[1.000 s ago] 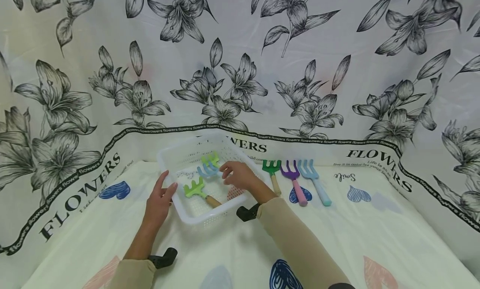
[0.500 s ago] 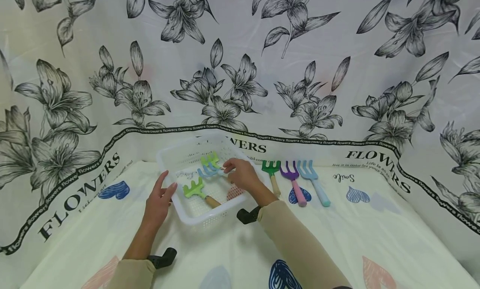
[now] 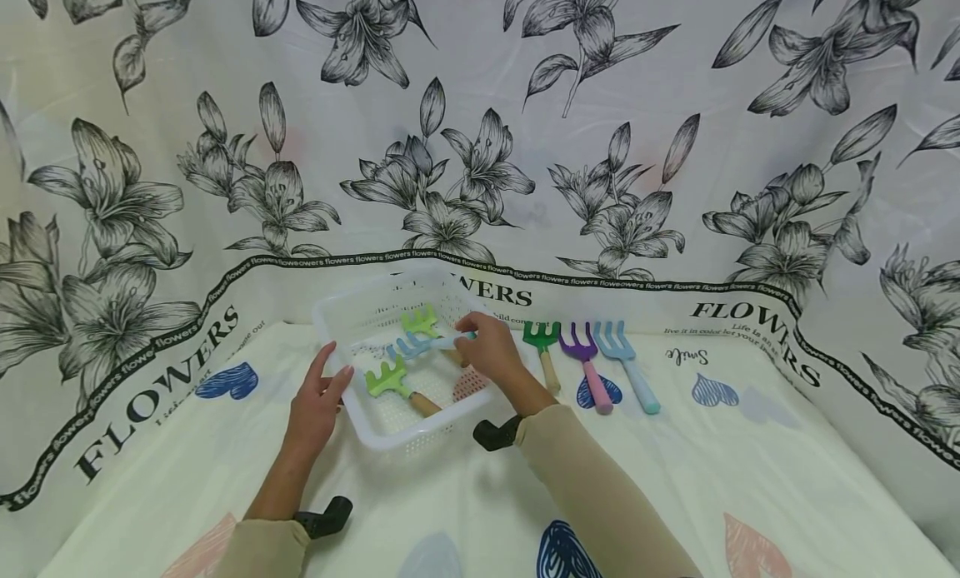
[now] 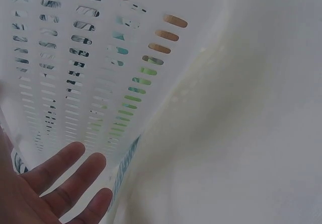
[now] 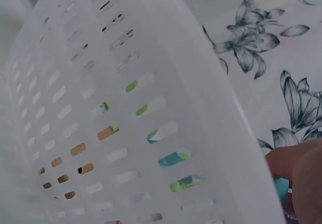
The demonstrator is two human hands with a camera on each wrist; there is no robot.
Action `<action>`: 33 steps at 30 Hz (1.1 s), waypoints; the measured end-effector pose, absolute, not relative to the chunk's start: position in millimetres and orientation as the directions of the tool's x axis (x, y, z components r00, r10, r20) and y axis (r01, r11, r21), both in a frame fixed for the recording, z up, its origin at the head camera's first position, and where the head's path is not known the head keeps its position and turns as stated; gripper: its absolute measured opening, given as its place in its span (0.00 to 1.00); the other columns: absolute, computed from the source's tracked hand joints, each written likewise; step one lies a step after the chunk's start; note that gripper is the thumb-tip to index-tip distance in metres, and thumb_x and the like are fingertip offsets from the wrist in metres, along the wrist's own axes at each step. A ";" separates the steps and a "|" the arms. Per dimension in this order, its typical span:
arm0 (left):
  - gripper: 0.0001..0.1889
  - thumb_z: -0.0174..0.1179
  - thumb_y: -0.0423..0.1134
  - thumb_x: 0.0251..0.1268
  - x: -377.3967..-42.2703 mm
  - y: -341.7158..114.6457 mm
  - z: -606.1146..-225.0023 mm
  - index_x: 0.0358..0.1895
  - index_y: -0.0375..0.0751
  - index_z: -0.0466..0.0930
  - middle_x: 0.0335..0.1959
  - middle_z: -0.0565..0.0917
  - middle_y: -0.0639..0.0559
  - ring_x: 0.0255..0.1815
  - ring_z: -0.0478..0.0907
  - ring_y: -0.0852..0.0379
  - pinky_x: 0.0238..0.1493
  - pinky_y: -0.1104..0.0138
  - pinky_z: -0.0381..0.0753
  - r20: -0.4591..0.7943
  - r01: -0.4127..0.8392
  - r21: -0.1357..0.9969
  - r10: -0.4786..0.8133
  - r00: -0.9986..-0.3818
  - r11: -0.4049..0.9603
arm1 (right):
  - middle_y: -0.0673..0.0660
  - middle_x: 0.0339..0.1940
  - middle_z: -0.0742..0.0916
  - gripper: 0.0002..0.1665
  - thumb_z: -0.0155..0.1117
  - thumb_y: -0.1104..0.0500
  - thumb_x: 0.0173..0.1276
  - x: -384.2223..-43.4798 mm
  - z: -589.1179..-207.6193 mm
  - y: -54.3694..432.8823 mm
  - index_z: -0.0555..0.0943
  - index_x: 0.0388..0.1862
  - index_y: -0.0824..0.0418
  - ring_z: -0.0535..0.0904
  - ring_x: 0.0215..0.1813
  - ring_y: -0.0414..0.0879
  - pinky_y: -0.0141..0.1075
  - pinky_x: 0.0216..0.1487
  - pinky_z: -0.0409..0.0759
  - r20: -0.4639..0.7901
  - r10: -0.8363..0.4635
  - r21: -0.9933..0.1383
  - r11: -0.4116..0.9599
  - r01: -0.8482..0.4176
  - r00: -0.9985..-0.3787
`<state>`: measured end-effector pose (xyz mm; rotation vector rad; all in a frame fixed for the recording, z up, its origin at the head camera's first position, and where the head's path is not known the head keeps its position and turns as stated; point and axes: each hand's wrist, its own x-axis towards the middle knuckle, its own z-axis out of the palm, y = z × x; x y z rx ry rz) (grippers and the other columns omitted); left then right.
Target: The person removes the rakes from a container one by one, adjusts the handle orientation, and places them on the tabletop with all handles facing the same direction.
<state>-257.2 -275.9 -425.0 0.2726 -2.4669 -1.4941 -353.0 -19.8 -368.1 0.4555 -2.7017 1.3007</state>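
Observation:
A white perforated plastic basket sits tilted on the cloth. My left hand grips its left rim, thumb over the edge; in the left wrist view several fingers stretch beside the slotted outer wall. Over the basket, my right hand pinches the handle end of a light blue hand rake, tines pointing left. A turquoise handle end shows under the fingers in the right wrist view. Inside lie a lime green hand rake with a wooden handle and another green rake, partly covered by the blue one.
Right of the basket lie a dark green rake, a purple rake with a pink handle and a light blue rake, side by side. A flower-printed curtain hangs behind the heart-patterned cloth.
My right hand has shifted a little right and up toward the blue rake's handle end, so more of the handle shows. The rake's tines have slid slightly left. My left hand and basket stay put.

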 end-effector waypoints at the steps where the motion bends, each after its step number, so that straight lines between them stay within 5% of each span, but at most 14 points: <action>1: 0.39 0.42 0.70 0.67 -257.6 -275.9 -425.3 0.78 0.69 0.41 0.63 0.72 0.35 0.51 0.76 0.41 0.57 0.48 0.74 0.112 -0.033 0.888 -0.284 -0.952 0.459 | 0.50 0.44 0.84 0.09 0.66 0.59 0.67 -352.5 -368.2 -19.6 0.83 0.45 0.56 0.78 0.39 0.44 0.36 0.39 0.77 0.230 -0.212 -0.751 0.582 -0.312 -0.950; 7: 0.39 0.42 0.70 0.68 -259.0 -274.1 -425.9 0.78 0.68 0.41 0.63 0.72 0.35 0.51 0.75 0.41 0.56 0.49 0.75 0.111 -0.036 0.886 -0.287 -0.951 0.462 | 0.52 0.37 0.84 0.07 0.65 0.59 0.68 -347.8 -368.7 -15.8 0.82 0.43 0.59 0.84 0.32 0.48 0.34 0.25 0.77 0.270 -0.176 -0.827 0.461 -0.321 -0.947; 24: 0.39 0.41 0.71 0.67 -256.5 -276.8 -427.3 0.78 0.71 0.39 0.65 0.69 0.34 0.55 0.73 0.39 0.58 0.47 0.73 0.083 -0.062 0.893 -0.298 -0.951 0.445 | 0.50 0.33 0.82 0.10 0.68 0.55 0.66 -330.7 -373.7 -10.1 0.84 0.42 0.59 0.77 0.30 0.42 0.33 0.28 0.77 0.499 -0.127 -0.758 0.416 -0.503 -0.857; 33: 0.40 0.41 0.71 0.67 -260.1 -277.5 -425.0 0.78 0.69 0.40 0.64 0.70 0.34 0.51 0.75 0.41 0.55 0.49 0.74 0.075 -0.062 0.889 -0.278 -0.958 0.453 | 0.54 0.30 0.84 0.11 0.70 0.58 0.64 -316.9 -376.4 5.8 0.84 0.42 0.62 0.82 0.26 0.44 0.36 0.28 0.82 0.504 -0.048 -0.840 0.204 -0.503 -0.862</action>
